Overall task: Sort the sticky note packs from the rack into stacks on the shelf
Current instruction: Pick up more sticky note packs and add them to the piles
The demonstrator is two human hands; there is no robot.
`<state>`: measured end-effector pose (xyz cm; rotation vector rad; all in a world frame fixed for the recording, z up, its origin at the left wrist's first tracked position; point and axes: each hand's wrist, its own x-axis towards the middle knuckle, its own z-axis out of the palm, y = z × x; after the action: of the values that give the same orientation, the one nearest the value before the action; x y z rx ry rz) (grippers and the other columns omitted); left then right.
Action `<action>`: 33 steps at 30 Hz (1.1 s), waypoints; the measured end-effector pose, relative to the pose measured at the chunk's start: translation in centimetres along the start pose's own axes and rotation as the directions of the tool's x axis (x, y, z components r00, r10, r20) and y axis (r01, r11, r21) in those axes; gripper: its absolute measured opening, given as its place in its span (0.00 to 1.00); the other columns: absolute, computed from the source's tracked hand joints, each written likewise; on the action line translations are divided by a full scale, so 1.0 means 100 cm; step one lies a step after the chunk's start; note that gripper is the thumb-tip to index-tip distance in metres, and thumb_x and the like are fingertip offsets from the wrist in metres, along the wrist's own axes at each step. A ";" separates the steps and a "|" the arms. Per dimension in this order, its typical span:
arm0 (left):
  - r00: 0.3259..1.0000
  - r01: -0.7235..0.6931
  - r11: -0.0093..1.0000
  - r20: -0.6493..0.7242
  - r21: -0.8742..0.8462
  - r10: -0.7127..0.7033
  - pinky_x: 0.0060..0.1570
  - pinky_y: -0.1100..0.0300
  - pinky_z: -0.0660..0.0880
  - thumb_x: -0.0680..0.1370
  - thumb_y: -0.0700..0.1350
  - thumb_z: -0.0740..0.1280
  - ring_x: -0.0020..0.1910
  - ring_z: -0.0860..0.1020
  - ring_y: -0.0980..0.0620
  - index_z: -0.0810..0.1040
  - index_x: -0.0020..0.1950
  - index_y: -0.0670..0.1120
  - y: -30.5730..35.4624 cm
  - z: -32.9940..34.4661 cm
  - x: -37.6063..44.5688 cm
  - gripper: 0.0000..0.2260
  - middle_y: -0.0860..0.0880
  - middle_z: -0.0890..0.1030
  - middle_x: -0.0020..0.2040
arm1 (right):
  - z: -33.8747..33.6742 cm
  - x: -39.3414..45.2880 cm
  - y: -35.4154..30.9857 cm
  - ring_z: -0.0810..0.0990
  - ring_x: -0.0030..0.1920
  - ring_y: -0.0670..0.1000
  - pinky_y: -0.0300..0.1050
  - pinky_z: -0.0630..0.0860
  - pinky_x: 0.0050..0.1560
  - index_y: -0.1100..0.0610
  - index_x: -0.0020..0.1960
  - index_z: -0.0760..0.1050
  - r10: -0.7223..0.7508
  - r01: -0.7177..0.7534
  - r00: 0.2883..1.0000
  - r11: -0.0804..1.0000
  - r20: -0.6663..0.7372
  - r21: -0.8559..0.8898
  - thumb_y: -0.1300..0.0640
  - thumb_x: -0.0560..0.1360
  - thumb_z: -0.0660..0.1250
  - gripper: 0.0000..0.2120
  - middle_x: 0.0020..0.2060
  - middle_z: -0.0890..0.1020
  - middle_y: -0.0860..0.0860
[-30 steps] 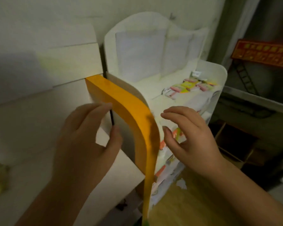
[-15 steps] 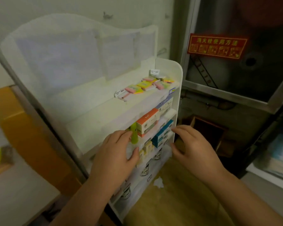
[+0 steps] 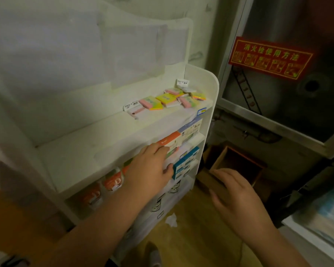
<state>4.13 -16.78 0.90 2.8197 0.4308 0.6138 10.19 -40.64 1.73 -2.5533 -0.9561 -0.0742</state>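
A white rack (image 3: 210, 105) stands against the wall, its top shelf (image 3: 96, 139) carrying a loose scatter of sticky note packs (image 3: 168, 99) in pink and yellow near the right end. Below sit an orange box (image 3: 170, 140) and blue boxes (image 3: 185, 162). The left hand (image 3: 152, 168) rests on the rack's front at the orange box, fingers (image 3: 158, 149) extended and, as far as the blur allows, gripping nothing. The right hand (image 3: 237, 197) hovers beside the rack, fingers loosely spread.

Left hand (image 3: 152, 166) on rack (image 3: 210, 120) boxes, right hand (image 3: 237, 195) open nearby, sticky note packs (image 3: 168, 99) on top shelf
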 end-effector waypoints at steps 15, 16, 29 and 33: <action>0.972 0.217 0.959 0.045 0.184 -0.229 0.56 0.53 0.72 0.77 0.52 0.64 0.59 0.73 0.46 0.75 0.64 0.46 -0.137 0.073 0.194 0.18 0.47 0.76 0.61 | 0.045 0.186 0.020 0.63 0.70 0.39 0.37 0.72 0.67 0.42 0.74 0.63 -0.025 0.018 0.997 0.996 0.079 0.083 0.44 0.78 0.64 0.26 0.70 0.65 0.36; 0.974 0.207 0.957 0.045 0.202 -0.220 0.55 0.52 0.72 0.76 0.51 0.64 0.58 0.74 0.46 0.76 0.62 0.46 -0.144 0.074 0.202 0.17 0.47 0.77 0.60 | 0.048 0.193 0.020 0.63 0.71 0.40 0.41 0.72 0.68 0.42 0.74 0.63 -0.032 0.023 0.995 0.996 0.096 0.086 0.44 0.78 0.63 0.26 0.70 0.65 0.36; 0.921 0.146 0.912 0.284 0.384 -0.267 0.50 0.54 0.72 0.75 0.51 0.61 0.55 0.76 0.45 0.76 0.58 0.44 -0.169 0.086 0.258 0.16 0.44 0.78 0.56 | 0.073 0.265 0.057 0.63 0.70 0.39 0.38 0.65 0.72 0.42 0.73 0.65 -0.113 0.091 0.975 0.989 0.193 0.120 0.46 0.78 0.64 0.24 0.67 0.66 0.35; 0.886 0.138 0.903 0.357 0.408 -0.296 0.55 0.53 0.72 0.78 0.44 0.59 0.61 0.75 0.45 0.68 0.71 0.45 -0.163 0.082 0.257 0.20 0.45 0.75 0.64 | 0.084 0.296 0.070 0.58 0.64 0.31 0.19 0.49 0.64 0.43 0.72 0.66 -0.201 0.163 0.947 0.973 0.252 0.166 0.47 0.78 0.65 0.23 0.64 0.63 0.31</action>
<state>26.17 5.58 -1.38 3.0656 0.8443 -0.1374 36.41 -23.79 -2.87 -2.3754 -1.2503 0.2848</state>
